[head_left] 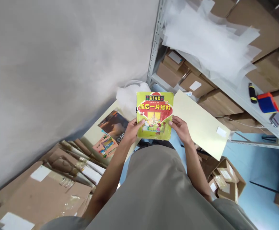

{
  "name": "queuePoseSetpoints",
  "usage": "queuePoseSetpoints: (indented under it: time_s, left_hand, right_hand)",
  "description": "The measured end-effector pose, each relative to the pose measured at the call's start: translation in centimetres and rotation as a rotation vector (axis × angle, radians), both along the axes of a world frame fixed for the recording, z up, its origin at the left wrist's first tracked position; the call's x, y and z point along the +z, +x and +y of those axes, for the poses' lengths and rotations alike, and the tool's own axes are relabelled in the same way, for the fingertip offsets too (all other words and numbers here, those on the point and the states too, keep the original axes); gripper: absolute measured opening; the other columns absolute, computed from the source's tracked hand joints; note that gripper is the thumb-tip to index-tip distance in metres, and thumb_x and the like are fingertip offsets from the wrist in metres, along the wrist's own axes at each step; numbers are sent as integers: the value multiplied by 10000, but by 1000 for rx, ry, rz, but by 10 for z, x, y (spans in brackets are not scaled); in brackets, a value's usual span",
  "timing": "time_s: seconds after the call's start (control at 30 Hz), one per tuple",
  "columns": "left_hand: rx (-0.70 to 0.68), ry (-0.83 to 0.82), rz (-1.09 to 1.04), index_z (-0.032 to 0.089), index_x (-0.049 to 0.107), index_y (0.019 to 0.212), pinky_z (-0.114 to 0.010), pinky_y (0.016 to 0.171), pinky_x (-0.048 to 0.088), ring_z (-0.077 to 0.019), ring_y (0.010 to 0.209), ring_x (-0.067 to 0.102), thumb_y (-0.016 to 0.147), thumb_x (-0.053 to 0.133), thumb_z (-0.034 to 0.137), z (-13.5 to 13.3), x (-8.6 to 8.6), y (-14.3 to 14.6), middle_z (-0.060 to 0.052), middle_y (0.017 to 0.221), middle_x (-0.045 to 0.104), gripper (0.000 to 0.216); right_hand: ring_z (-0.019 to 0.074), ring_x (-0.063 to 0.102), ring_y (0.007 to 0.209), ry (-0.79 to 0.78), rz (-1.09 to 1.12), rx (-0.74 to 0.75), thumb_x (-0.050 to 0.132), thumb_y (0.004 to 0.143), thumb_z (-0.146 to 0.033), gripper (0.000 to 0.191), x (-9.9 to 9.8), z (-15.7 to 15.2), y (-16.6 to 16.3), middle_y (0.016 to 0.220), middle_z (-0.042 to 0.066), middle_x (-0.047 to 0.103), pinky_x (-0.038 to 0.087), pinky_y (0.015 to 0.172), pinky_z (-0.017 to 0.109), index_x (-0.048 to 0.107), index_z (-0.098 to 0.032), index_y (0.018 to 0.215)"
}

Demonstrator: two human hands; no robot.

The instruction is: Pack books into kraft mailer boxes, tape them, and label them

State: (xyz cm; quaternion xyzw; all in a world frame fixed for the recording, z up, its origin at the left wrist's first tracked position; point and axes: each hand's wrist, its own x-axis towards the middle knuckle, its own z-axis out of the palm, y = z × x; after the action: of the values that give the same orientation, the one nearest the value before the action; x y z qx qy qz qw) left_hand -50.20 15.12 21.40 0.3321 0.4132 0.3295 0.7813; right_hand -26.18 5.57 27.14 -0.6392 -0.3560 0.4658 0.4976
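A children's picture book (155,116) with a green and red cover is held up in front of me, its front facing me. My left hand (131,130) is closed on its left edge, thumb on the cover. On the opposite edge, my right hand (180,128) grips it the same way; the fingers behind the book are hidden. Left of the book, a dark-covered book (113,124) and an orange picture book (106,145) lie on a pale table (91,134). A white bag (130,97) sits behind them.
A pale board (199,119) extends to the right. Metal shelving (240,137) holds cardboard boxes (212,102), white sheets (206,41) and a utility knife (252,93). An open carton (240,185) of small boxes stands lower right. Large flattened cardboard (55,191) leans at lower left beside the wall.
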Motion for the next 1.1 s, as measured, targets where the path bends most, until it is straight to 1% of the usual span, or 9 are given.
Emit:
queuePoseSetpoints:
  time_s: [0.1,0.2,0.33,0.47,0.6,0.77,0.87,0.97,1.1]
  left_hand:
    - [-47,-1,-7,185,793,1151,-415,843,664,-305,974,818,654,992,672,4,3,25,-90,1091,853,724]
    - [-119,13,-10,181,794,1166,-414,869,660,-314,1012,813,643,1003,656,6,10,52,-91,1111,855,736]
    - [-189,27,-3,173,797,1162,-410,878,658,-319,1023,811,656,1006,639,5,22,88,-90,1097,857,718]
    - [-201,23,21,166,809,1141,-407,892,659,-329,1044,809,613,1042,608,4,32,128,-87,1059,861,727]
    - [-189,-1,39,168,821,1127,-423,914,663,-342,1055,818,587,1047,639,3,38,180,-92,1050,866,751]
    - [-170,-8,62,155,831,1082,-445,945,661,-360,1064,826,608,1026,672,0,35,255,-110,1008,868,728]
    - [-150,-16,103,149,834,1072,-437,927,658,-356,1036,829,596,1033,652,-4,31,301,-113,985,868,721]
    - [-127,5,163,153,838,1037,-401,870,649,-324,973,824,605,1011,673,-12,26,345,-99,987,865,698]
    - [-175,142,232,167,844,973,-336,867,612,-269,958,791,656,984,645,-24,24,393,-66,982,855,590]
  right_hand:
    - [313,799,1117,-1,-27,-100,913,803,-709,574,3,-12,13,1161,78,857,665,1014,494,781,-279,1160]
    - [314,805,1107,9,-23,-188,898,832,-690,548,1,-24,31,1182,93,854,662,1006,490,769,-270,1161]
    - [297,821,1009,12,-14,-304,881,848,-686,530,-5,-37,61,1077,86,869,673,907,447,772,-250,1128]
    - [274,826,934,39,30,-338,865,878,-657,503,-10,-45,99,1031,76,875,669,823,404,787,-238,1146]
    - [267,824,892,64,81,-359,872,861,-659,514,-20,-47,148,1010,74,879,677,802,400,797,-229,1132]
    - [285,831,931,61,47,-366,813,869,-715,589,-43,-48,224,1048,107,879,692,838,431,789,-202,1156]
    - [332,828,1084,23,-154,-422,743,897,-757,657,-50,-54,264,1217,171,855,693,939,492,782,-184,1216]
    - [368,800,1217,-4,-407,-488,663,974,-723,666,-45,-62,289,1417,204,780,666,1045,547,761,-179,1346]
    - [344,833,1153,11,-353,-333,587,1056,-659,551,-32,-67,298,1378,139,810,697,997,504,769,-241,1366]
